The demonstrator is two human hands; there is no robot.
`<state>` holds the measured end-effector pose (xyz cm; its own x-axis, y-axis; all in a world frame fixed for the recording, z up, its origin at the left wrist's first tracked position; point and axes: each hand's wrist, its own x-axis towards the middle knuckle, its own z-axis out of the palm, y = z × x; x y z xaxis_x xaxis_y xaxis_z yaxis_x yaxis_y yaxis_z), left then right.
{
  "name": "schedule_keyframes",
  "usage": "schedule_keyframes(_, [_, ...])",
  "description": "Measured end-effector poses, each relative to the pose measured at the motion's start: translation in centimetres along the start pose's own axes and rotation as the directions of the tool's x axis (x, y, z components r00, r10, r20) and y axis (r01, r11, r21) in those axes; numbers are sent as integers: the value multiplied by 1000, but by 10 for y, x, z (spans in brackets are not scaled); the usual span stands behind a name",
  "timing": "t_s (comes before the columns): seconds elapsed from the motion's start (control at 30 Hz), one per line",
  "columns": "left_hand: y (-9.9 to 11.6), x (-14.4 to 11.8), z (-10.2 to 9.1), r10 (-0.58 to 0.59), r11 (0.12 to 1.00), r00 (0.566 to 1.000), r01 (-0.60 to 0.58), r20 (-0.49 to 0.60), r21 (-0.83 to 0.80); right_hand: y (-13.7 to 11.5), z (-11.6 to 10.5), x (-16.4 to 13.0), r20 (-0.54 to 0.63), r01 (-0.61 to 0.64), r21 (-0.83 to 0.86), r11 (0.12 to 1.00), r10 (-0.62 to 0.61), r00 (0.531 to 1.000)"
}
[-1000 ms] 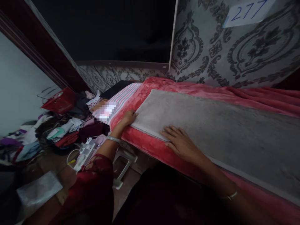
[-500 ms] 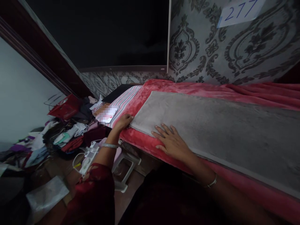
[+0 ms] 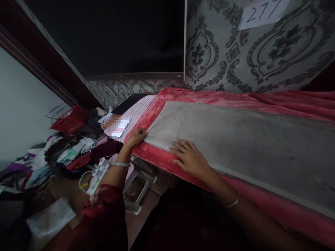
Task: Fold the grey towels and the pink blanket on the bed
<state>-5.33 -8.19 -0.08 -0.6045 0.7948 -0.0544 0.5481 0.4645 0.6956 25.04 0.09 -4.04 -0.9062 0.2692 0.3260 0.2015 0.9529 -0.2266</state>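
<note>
A long grey plush cloth point(image 3: 235, 139) lies flat on a red blanket point(image 3: 209, 97) that covers a bed. My left hand point(image 3: 136, 136) pinches the grey cloth's near left corner, fingers curled on it. My right hand point(image 3: 190, 158) rests flat on the cloth's front edge, fingers spread, palm down. Both wrists wear bangles.
A striped pink sheet point(image 3: 137, 113) shows at the bed's left end. On the floor to the left lie a pile of clothes point(image 3: 70, 150), a red bag point(image 3: 69, 120), a white stool point(image 3: 136, 181) and a white power strip point(image 3: 95, 174). A patterned wall point(image 3: 248, 52) backs the bed.
My right hand has slid left along the cloth's front edge, towards my left hand. The left hand stays at the corner. The view has shifted a little.
</note>
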Motion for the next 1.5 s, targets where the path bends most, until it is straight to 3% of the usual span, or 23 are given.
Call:
schedule_keyframes(0.13, [4,3,1,23,997,1000,-21,-19,72,-2,-1,3,8,-17,19,1000,17,1000])
schedule_keyframes(0.27, [6,6,2,6,989,1000,-2,-26,148,12,-17,-7,-5,-27,88,996,27,1000])
schedule_keyframes(0.47, [7,10,2,13,970,999,-3,-38,244,60,-63,-82,-188,-252,132,959,274,943])
schedule_keyframes(0.53, [11,9,1,-1,945,999,13,-39,327,66,-69,-108,-198,-261,106,959,278,940])
schedule_keyframes(0.6, [18,4,3,53,904,991,5,-122,428,65,-69,-126,-196,-238,85,968,250,948])
schedule_keyframes(0.67, [29,-5,11,233,857,945,-88,-230,508,61,-63,-134,-219,-220,73,973,231,948])
schedule_keyframes(0.73, [46,-22,29,469,786,858,-298,-209,541,57,-57,-135,-254,-223,71,972,233,939])
schedule_keyframes(0.8, [67,-44,56,656,671,755,-577,-10,466,54,-52,-135,-281,-230,78,970,243,928])
schedule_keyframes(0.87, [89,-66,88,769,535,604,-787,210,307,53,-52,-137,-292,-236,94,967,253,922])
schedule_keyframes(0.93, [107,-83,118,820,425,473,-880,321,211,52,-55,-143,-305,-247,107,963,268,914])
schedule_keyframes(1.0, [117,-92,139,844,362,406,-913,350,187,53,-60,-154,-327,-273,108,956,293,898])
schedule_keyframes(1.1, [120,-91,153,868,318,368,-928,333,194,56,-68,-174,-357,-349,91,933,357,863])
schedule_keyframes(1.23, [114,-84,157,889,288,342,-935,306,207,60,-73,-193,-348,-431,15,902,408,844])
schedule_keyframes(1.33, [110,-82,160,903,260,328,-931,276,257,61,-72,-198,-357,-418,-22,908,384,852])
schedule_keyframes(1.5, [107,-84,163,925,209,296,-920,239,332,64,-63,-199,-472,-366,-8,931,319,822])
